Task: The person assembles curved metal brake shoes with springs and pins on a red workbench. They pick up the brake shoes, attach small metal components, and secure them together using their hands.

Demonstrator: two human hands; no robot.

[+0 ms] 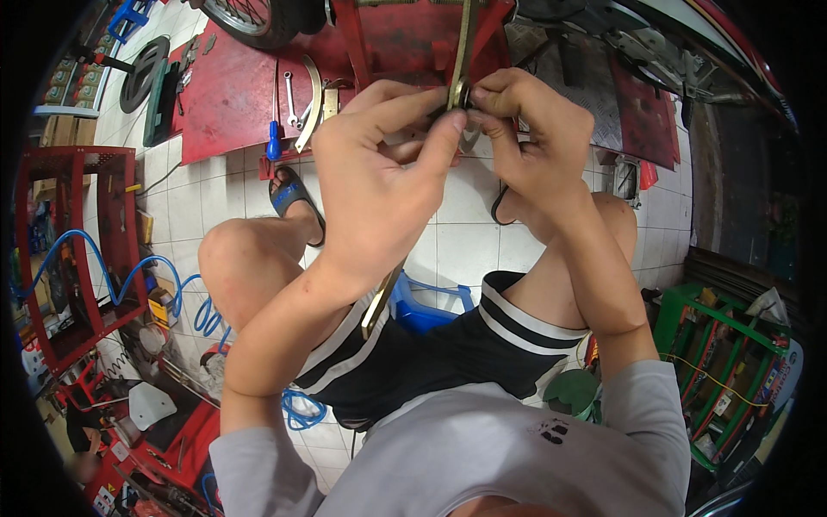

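"Pinching that gold-coloured strip (468, 39), are you?"

"Yes. My left hand (383, 159) has thumb and fingers closed on it, right in front of me, and from there it runs toward the far side, over the red tabletop (228, 103)."

"And the other?"

"My right hand (538, 125) is drawn narrow beside a small dark piece (466, 91) at the strip's right side. I can't tell whether the fingertips grip that or only touch it."

"What about the gold-coloured end (379, 306) nearer you?"

"It shows over my shorts (448, 353). My left forearm (289, 314) hides the middle, so I can't tell whether it's the same strip."

"How would it handle?"

"Metal, by its sheen, so I'd judge it hard, not fragile, moderately heavy. Stiff or jointed, I can't see. Smooth faces could slip in bare fingers, so I'd hold it close to the dark piece, thumb on one face, fingers on the other."
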